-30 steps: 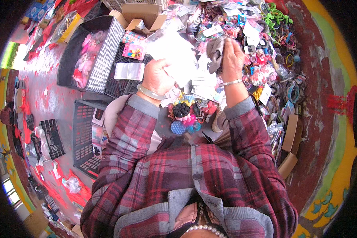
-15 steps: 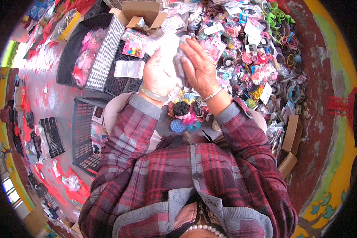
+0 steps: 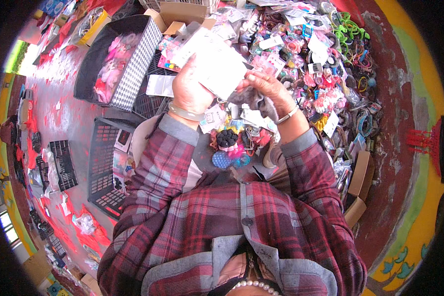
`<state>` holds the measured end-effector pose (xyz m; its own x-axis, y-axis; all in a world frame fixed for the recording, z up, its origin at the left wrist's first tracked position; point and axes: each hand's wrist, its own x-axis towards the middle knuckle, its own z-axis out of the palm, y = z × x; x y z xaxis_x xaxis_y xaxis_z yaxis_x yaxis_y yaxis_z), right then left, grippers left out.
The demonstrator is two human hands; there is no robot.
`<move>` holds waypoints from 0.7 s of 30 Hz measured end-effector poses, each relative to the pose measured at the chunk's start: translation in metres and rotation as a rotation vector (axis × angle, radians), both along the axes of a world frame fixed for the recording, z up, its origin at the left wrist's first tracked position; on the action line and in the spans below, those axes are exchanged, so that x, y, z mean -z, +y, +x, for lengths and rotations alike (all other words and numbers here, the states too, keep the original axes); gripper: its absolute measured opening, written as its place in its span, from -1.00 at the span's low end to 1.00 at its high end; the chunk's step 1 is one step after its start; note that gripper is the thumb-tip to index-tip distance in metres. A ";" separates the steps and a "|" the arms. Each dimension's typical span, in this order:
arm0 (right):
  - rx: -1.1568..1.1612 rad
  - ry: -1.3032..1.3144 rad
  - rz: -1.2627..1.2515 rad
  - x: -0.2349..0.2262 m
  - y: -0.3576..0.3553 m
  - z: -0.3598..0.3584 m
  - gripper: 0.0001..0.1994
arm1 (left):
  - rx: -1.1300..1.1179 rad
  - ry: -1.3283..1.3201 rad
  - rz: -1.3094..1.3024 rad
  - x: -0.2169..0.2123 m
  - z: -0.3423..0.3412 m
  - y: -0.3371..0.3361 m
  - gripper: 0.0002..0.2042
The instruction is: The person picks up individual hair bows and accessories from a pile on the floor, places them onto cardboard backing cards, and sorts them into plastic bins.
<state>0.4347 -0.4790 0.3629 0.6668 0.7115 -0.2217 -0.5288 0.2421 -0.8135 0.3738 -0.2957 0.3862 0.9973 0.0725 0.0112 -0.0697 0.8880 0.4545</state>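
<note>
In the upper middle of the frame, a white card (image 3: 212,59) lies tilted, its long axis running from upper left to lower right. The left hand (image 3: 190,91) grasps its lower-left edge, thumb pointing up the frame; its other fingers are hidden. The right hand (image 3: 271,92) grasps a grey cloth (image 3: 254,100), fingertips at the card's right end; whether they pinch it cannot be told.

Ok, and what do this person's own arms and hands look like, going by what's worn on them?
Both arms are in long plaid sleeves of dark red, maroon and grey, ending in plain grey cuffs. The left hand is gloveless, with a thick, pale, rounded bangle at the wrist. The right hand is gloveless too, with a thinner, silver-coloured bracelet.
</note>
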 end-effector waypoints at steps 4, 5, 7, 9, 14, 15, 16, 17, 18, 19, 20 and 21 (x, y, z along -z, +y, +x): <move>0.015 0.097 0.026 -0.004 0.005 -0.008 -0.77 | 0.045 -0.030 0.062 0.004 0.001 -0.009 -0.49; 0.039 0.041 -0.028 -0.007 0.006 -0.008 -0.83 | 0.044 -0.021 0.072 0.006 0.001 -0.009 -0.49; 0.118 -0.007 -0.103 -0.005 0.008 -0.010 -0.86 | 0.042 -0.004 0.093 0.009 0.001 -0.010 -0.50; 0.192 -0.078 -0.197 -0.001 0.010 -0.011 -0.87 | 0.023 0.022 0.086 0.010 0.000 -0.015 -0.51; 0.335 -0.412 -0.555 0.007 0.015 -0.015 -0.83 | -0.058 0.076 0.265 0.021 -0.001 -0.023 -0.56; 0.354 -0.544 -0.671 0.009 0.016 -0.015 -0.81 | -0.075 0.087 0.354 0.022 -0.002 -0.024 -0.57; 0.384 -0.739 -0.768 0.007 0.016 -0.017 -0.82 | -0.092 0.097 0.442 0.024 -0.003 -0.024 -0.58; 0.408 -0.936 -0.860 0.002 0.018 -0.020 -0.82 | -0.104 0.063 0.532 0.027 -0.003 -0.023 -0.59; 0.431 -1.135 -0.950 0.000 0.019 -0.023 -0.82 | -0.116 0.029 0.623 0.030 -0.002 -0.020 -0.60; 0.460 -1.233 -0.926 -0.001 0.020 -0.024 -0.82 | -0.127 -0.006 0.713 0.032 -0.002 -0.019 -0.60; 0.489 -1.306 -0.912 0.000 0.020 -0.024 -0.82 | -0.127 0.017 0.627 0.030 -0.002 -0.021 -0.61; 0.518 -1.380 -0.897 0.001 0.021 -0.024 -0.82 | -0.127 0.039 0.541 0.027 -0.002 -0.024 -0.62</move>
